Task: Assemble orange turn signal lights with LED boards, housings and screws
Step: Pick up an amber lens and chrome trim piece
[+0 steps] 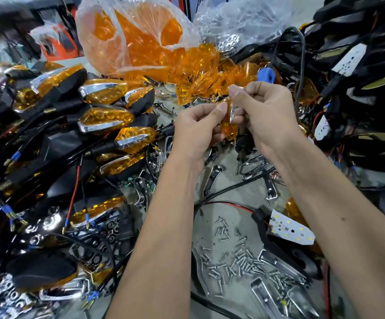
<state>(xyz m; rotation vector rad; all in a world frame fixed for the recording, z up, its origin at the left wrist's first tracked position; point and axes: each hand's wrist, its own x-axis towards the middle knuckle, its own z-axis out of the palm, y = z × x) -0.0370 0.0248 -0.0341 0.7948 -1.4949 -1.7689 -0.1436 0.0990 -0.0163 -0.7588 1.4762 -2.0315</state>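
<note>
Head cam: both hands, left hand (195,125) and right hand (266,111), pinch 1 orange lens (229,131) and a chrome trim above the bench (223,217). Finished lights (105,117) stack up left; LED board (291,230), screws (239,261) and bagged lenses (136,35) still wait, so plenty's left.

Clear plastic bag (99,26) up and left of the grip, crinkled clear plastic wrap (239,21) above it, blue plug (265,75) just above, grey tabletop (223,217) below it.

Grey workbench (230,217) under loose screws (239,261), chrome trims (279,264).
</note>
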